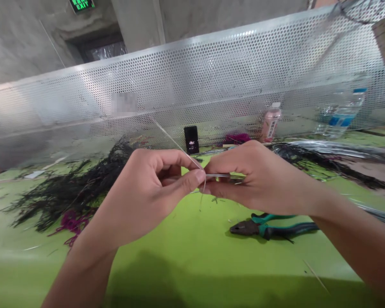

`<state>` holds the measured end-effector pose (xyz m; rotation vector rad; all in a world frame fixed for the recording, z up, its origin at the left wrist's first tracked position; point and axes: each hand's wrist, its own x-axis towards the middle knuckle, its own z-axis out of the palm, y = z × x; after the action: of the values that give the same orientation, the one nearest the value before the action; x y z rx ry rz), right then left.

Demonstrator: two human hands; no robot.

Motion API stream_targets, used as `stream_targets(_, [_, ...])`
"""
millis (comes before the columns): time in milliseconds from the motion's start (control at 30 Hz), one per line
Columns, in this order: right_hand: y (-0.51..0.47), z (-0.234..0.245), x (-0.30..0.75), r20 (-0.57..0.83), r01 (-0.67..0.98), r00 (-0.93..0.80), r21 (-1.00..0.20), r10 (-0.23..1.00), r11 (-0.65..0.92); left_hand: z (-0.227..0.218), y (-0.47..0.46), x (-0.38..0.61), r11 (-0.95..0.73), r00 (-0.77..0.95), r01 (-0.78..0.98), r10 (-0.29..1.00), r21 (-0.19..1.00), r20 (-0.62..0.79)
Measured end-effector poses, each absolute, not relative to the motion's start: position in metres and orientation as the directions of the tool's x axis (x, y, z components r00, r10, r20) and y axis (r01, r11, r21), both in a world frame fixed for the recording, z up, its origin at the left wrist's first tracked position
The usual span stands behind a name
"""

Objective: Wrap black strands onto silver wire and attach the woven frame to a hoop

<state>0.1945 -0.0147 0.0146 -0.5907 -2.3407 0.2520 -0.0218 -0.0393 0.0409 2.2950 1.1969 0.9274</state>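
Observation:
Above the middle of the green table, my left hand (147, 194) pinches a bundle of thin silvery wires (218, 175) between thumb and forefinger. My right hand (256, 182) meets it fingertip to fingertip, its thumb and fingers closed around the same wires. From the pinch a long pale strand (170, 137) runs up to the left, and a short loose end (201, 201) hangs below. My fingers hide where the strand crosses the wires. Just under my right wrist lie combination pliers (245, 228) with green and black handles.
Dark wire-like strands (80, 184) are heaped on the left beside purple cord (72, 222). A phone (191, 139), a pink bottle (271, 123) and a clear water bottle (343, 113) stand by the perforated metal screen (205, 72). Coiled silver wire (340, 149) lies at right.

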Motion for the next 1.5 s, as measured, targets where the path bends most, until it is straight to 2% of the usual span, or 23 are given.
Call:
stream_targets(100, [-0.019, 0.015, 0.192, 0.594, 0.346, -0.619, -0.381, 0.514, 0.858, 0.041, -0.043, -0.022, -0.584, 0.406, 0.603, 0.811, 0.543, 0.422])
stream_targets(300, [-0.017, 0.017, 0.196, 0.467, 0.191, -0.678, -0.634, 0.568, 0.749, 0.041, -0.041, -0.026, -0.683, 0.46, 0.583, 0.724, 0.441, 0.514])
stream_targets(433, [-0.017, 0.017, 0.195, 0.472, 0.236, -0.625, -0.645, 0.622, 0.727, 0.041, -0.039, -0.024, -0.738, 0.486, 0.548, 0.665, 0.394, 0.567])
stream_targets(567, [-0.026, 0.015, 0.188, 0.568, 0.336, -0.527, -0.543, 0.632, 0.769, 0.043, -0.043, -0.022, -0.731, 0.455, 0.564, 0.663, 0.384, 0.595])
stream_targets(700, [-0.03, 0.01, 0.18, 0.697, 0.416, -0.424, -0.417, 0.578, 0.808, 0.043, -0.046, -0.02, -0.692, 0.415, 0.559, 0.711, 0.457, 0.568])
stream_targets(833, [-0.028, 0.008, 0.178, 0.738, 0.47, -0.458, -0.272, 0.495, 0.84, 0.042, -0.045, -0.017, -0.641, 0.41, 0.51, 0.767, 0.573, 0.494])
stream_targets(900, [-0.028, 0.009, 0.179, 0.757, 0.492, -0.463, -0.213, 0.461, 0.844, 0.041, -0.045, -0.015, -0.64, 0.385, 0.507, 0.768, 0.578, 0.512])
stream_targets(933, [-0.028, 0.009, 0.18, 0.755, 0.5, -0.457, -0.218, 0.469, 0.838, 0.04, -0.046, -0.015, -0.65, 0.365, 0.514, 0.756, 0.559, 0.543])
stream_targets(1067, [-0.033, 0.013, 0.181, 0.699, 0.524, -0.393, -0.364, 0.598, 0.77, 0.039, -0.05, -0.015, -0.683, 0.3, 0.585, 0.684, 0.438, 0.665])
stream_targets(1200, [-0.036, 0.014, 0.183, 0.682, 0.578, -0.369, -0.364, 0.632, 0.73, 0.033, -0.05, -0.02, -0.682, 0.299, 0.643, 0.643, 0.349, 0.706])
stream_targets(1267, [-0.036, 0.014, 0.186, 0.581, 0.56, -0.455, -0.404, 0.675, 0.724, 0.026, -0.05, -0.023, -0.723, 0.351, 0.637, 0.58, 0.267, 0.735])
stream_targets(1400, [-0.036, 0.011, 0.192, 0.304, 0.487, -0.628, -0.564, 0.716, 0.667, 0.0, -0.051, -0.03, -0.821, 0.445, 0.554, 0.434, 0.139, 0.783])
stream_targets(1500, [-0.038, 0.007, 0.194, 0.24, 0.453, -0.632, -0.657, 0.737, 0.603, -0.02, -0.049, -0.035, -0.856, 0.468, 0.518, 0.272, -0.011, 0.841])
